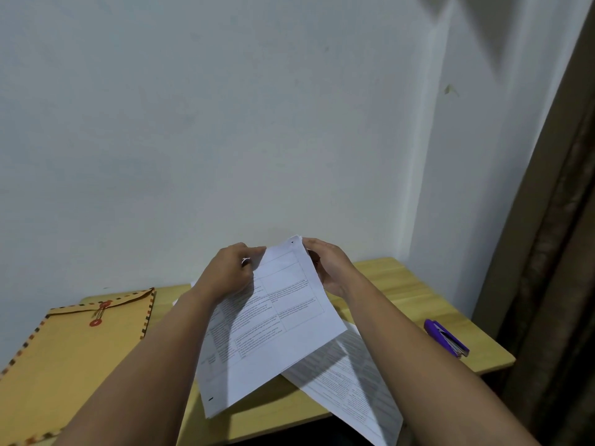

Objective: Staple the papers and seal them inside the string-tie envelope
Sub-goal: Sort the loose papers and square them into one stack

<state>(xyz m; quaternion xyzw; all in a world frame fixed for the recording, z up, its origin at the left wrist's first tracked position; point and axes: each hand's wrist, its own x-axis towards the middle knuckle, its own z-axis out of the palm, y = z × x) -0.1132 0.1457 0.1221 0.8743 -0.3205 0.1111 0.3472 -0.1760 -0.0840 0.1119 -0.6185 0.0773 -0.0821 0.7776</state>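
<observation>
Two hands, left hand (225, 275) and right hand (328, 268), pinch the papers (273, 323) by the top corners, lifted off the table (402, 284), likely squaring edges; stapler (446, 338) right of papers; envelope (74, 342) left, tied.

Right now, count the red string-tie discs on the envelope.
2: the upper disc sits on the envelope flap, the lower disc just below it on the body, with string running between them.
</observation>
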